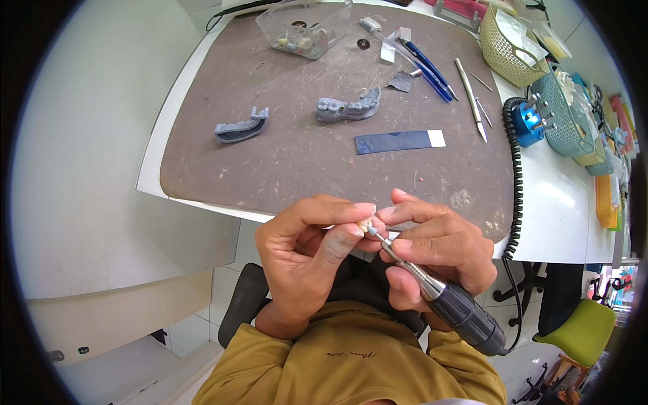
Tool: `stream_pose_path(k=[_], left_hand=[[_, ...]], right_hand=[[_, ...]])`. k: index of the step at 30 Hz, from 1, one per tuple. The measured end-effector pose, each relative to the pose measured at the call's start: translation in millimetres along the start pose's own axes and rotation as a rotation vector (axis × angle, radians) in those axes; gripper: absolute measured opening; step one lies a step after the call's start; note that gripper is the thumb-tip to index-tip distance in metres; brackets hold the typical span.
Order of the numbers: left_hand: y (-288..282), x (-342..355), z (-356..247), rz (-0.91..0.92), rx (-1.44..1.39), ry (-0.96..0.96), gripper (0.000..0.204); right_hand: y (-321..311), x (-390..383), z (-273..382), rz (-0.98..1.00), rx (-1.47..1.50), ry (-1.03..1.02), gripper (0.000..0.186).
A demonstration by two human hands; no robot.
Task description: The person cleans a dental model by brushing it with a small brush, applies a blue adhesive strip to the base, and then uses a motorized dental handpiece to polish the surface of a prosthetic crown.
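Note:
My left hand (304,253) pinches a small tooth-coloured dental crown (365,224) between thumb and fingertips, just off the table's front edge. A handheld rotary handpiece (466,316) with a black grip and silver nose lies in my right hand (442,246), its fingers wrapped round the metal part. The pale blue-grey tip (372,231) of the tool meets the crown or sits right beside it; I cannot tell which. Beyond my hands stand a grey dental arch model (349,108) and a smaller grey model piece (241,127). A dark blue strip of articulating paper (393,142) lies flat.
A clear plastic box (304,34) with small parts sits at the far side. Blue pens (432,71) and a white-handled knife (470,98) lie at the right. A coiled black cord (514,182) runs down the right edge, beside a blue bur holder (530,125) and baskets (511,50).

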State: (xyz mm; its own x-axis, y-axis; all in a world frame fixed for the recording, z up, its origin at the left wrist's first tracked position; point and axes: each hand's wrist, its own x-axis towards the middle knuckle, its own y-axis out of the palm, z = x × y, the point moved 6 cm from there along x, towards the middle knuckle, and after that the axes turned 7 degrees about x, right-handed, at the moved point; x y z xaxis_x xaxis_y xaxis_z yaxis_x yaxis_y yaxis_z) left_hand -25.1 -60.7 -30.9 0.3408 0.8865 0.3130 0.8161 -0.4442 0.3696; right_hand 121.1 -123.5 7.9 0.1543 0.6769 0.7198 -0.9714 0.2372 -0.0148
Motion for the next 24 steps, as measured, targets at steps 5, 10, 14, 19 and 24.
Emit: stream_pose_path(k=[5, 10, 14, 19, 24], left_hand=[[0.3, 0.2, -1.0, 0.017, 0.02, 0.007, 0.014], [0.5, 0.2, 0.1, 0.015, -0.021, -0.006, 0.014], [-0.2, 0.6, -0.6, 0.019, 0.016, 0.005, 0.014], [1.3, -0.6, 0.0, 0.006, -0.029, -0.008, 0.015], [0.5, 0.1, 0.0, 0.0, -0.008, 0.0, 0.015]], right_hand=[[0.0, -0.6, -0.1, -0.018, -0.009, 0.004, 0.028], [0.1, -0.2, 0.9, -0.011, -0.009, -0.007, 0.028], [0.2, -0.4, -0.6, -0.019, -0.013, -0.001, 0.028], [-0.9, -1.3, -0.9, -0.044, 0.015, 0.006, 0.027], [-0.1, -0.6, 1.0, 0.013, -0.025, -0.013, 0.027]])
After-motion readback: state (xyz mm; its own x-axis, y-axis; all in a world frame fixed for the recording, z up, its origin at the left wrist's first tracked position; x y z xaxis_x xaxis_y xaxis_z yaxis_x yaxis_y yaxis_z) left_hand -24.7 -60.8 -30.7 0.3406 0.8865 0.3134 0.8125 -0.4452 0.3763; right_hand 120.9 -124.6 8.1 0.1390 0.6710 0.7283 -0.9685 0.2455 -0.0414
